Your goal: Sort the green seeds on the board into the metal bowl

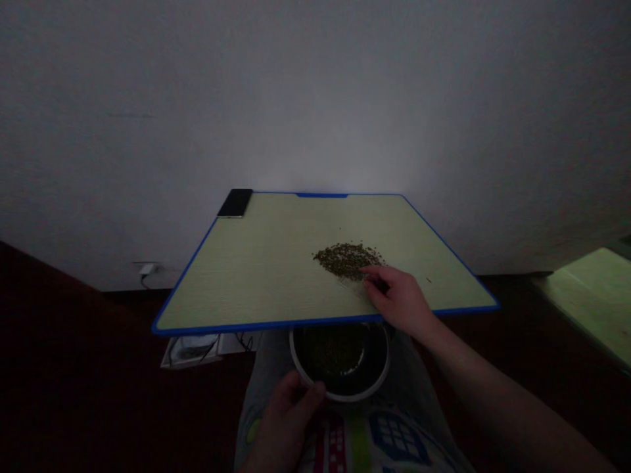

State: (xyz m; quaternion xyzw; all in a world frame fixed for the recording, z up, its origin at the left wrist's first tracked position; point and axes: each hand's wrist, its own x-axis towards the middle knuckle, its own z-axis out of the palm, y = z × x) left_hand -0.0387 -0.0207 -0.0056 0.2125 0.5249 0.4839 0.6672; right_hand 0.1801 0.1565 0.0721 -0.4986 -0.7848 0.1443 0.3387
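Note:
A loose pile of small greenish-brown grains (348, 258) lies spread on the pale, blue-edged tabletop (256, 276). At the pile's near right side, my right hand (397, 295) rests with thumb and forefinger curled close together; whatever may be between the fingertips is too small to make out. Below the table's front edge, a dark bowl with a light rim (350, 398) sits on my lap, with more grains inside. My left hand (290, 407) grips this bowl by its near left rim, thumb on top.
A black phone (235, 203) lies on the far left corner of the table. A tiny brown stick (428, 280) is right of my hand. Behind stands a plain wall (315, 98) with a white plug (148, 269). Another pale surface (591, 302) is at the right.

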